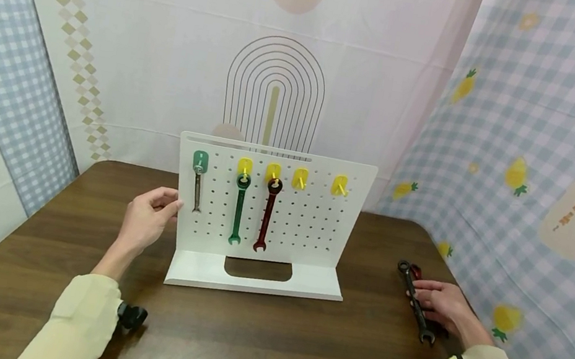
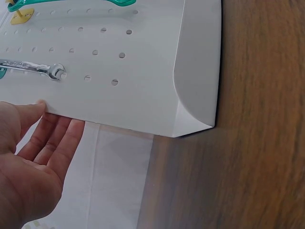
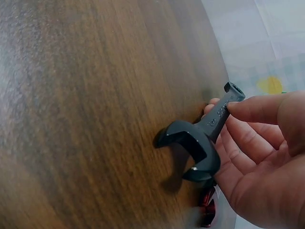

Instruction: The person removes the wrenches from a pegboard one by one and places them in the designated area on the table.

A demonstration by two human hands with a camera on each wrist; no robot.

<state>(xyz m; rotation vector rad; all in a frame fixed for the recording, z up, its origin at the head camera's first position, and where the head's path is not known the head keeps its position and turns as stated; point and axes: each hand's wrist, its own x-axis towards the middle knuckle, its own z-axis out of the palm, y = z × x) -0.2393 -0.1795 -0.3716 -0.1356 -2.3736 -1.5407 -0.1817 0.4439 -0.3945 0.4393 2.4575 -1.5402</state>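
My left hand (image 1: pixel 148 217) pinches the left edge of a white pegboard stand (image 1: pixel 309 220), thumb on the front face and fingers behind it. At the right side of the table, my right hand (image 1: pixel 440 301) holds a black combination wrench (image 3: pixel 212 126) between thumb and fingers, its open end toward the wrist camera. Beneath it lies a red wrench (image 3: pixel 208 205), mostly hidden. From the board hang a small silver wrench (image 1: pixel 198 190) on a green hook (image 1: pixel 201 159), a green wrench (image 1: pixel 239 209) and a dark red wrench (image 1: pixel 267 214) on yellow hooks.
Two yellow hooks at the board's right, one (image 1: pixel 300 178) nearer the middle and one (image 1: pixel 340 185) farther out, carry nothing. The stand has a cut-out at its base. It stands on a brown wooden table (image 1: pixel 240 335), with patterned cloth (image 1: pixel 491 174) around the back and sides.
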